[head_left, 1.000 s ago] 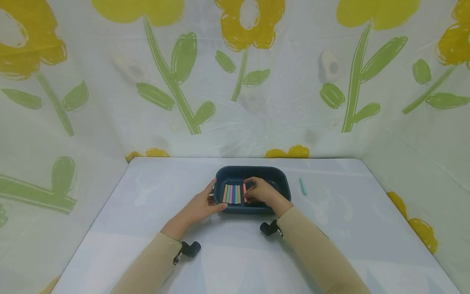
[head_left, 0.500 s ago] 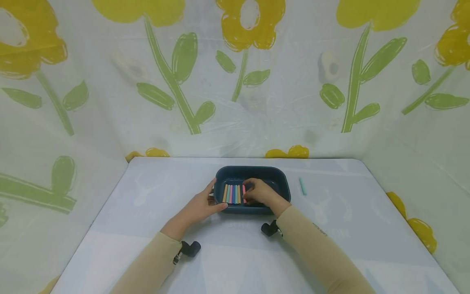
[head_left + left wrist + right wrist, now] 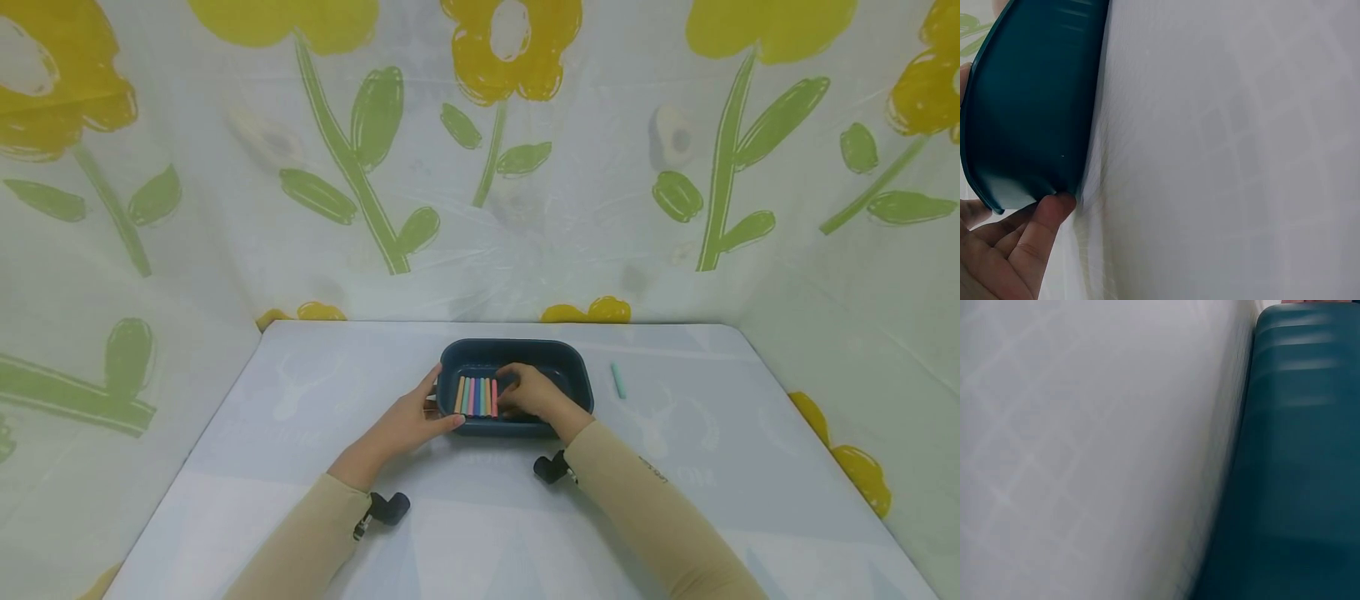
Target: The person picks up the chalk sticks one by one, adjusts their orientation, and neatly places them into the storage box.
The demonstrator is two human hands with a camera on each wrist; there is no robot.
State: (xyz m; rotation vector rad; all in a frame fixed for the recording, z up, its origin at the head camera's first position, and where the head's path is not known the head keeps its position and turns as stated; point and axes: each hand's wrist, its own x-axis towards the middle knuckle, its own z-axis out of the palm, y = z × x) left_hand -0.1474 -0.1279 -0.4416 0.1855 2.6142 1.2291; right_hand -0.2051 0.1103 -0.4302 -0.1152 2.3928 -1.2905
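Note:
A dark teal rectangular box [image 3: 573,375] stands on the table in the head view. My left hand [image 3: 411,419] grips its left end, thumb at the front rim; the left wrist view shows fingers [image 3: 1038,244] bent at the box's lower corner. Inside, a row of coloured chalk sticks [image 3: 473,397] lies side by side. At the right end of this row is a pink chalk stick [image 3: 494,398]. My right hand [image 3: 531,392] reaches into the box with curled fingers, its fingertips at the pink stick. The right wrist view shows only the box's outer wall [image 3: 1310,462] beside the table.
A mint-green chalk stick [image 3: 618,381] lies on the table to the right of the box. The pale table [image 3: 480,525] meets a flower-printed cloth [image 3: 585,208] at the back and sides.
The pink chalk stick has moved slightly left, closing the gap to the row. My left hand and the box have stayed in place.

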